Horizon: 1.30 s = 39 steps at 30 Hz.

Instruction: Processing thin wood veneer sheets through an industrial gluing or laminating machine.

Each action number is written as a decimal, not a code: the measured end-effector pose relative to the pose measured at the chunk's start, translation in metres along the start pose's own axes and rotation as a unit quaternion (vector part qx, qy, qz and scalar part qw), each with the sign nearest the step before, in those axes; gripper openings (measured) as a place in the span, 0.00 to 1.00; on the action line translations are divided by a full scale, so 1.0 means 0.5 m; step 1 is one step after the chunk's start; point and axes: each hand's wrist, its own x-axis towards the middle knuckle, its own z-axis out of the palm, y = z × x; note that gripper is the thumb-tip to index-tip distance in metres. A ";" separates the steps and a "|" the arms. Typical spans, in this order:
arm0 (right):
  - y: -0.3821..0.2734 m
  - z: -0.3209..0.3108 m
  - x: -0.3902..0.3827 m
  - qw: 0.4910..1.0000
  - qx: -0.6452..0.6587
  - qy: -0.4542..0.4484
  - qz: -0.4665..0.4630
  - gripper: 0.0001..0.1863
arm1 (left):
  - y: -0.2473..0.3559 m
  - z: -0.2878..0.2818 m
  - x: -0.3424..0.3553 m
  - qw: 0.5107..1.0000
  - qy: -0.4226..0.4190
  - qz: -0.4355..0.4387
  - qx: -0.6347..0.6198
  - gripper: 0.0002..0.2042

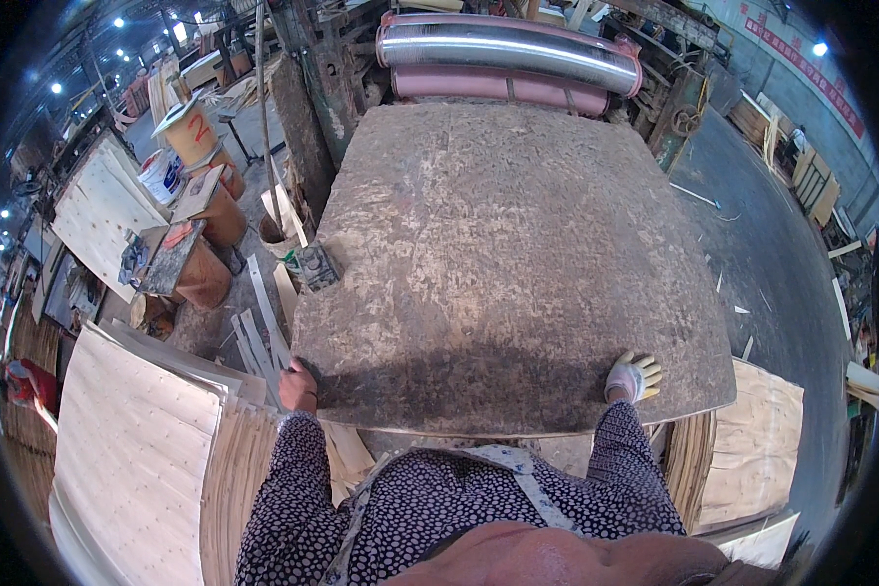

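Observation:
A large, worn brown wooden board (498,254) lies flat in front of me like a tabletop, its surface scuffed and darker along the near side. My left hand (298,384), bare, is at the board's near left edge with its fingers curled against it; the undersides of the fingers are hidden. On the near right part of the board, my right hand (635,377) wears a pale glove with yellowish fingers. It rests flat there, fingers spread, holding nothing.
Beyond the board are a shiny metal roller (508,46) and a pink roller (498,86). Veneer stacks stand at near left (137,430) and near right (752,439). Brown drums (205,273), a white bucket (158,176) and loose wood strips (264,313) are to the left.

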 end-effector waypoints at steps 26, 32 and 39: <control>0.004 0.032 0.011 1.000 0.007 0.027 -0.001 0.36 | -0.001 0.004 0.001 1.000 0.013 0.024 0.003 0.31; -0.002 0.028 0.006 1.000 -0.001 0.025 0.003 0.37 | -0.001 0.006 0.006 1.000 0.021 0.011 0.010 0.31; -0.008 -0.030 -0.008 1.000 -0.001 -0.015 0.004 0.37 | 0.000 0.000 0.000 0.999 0.024 0.020 0.015 0.31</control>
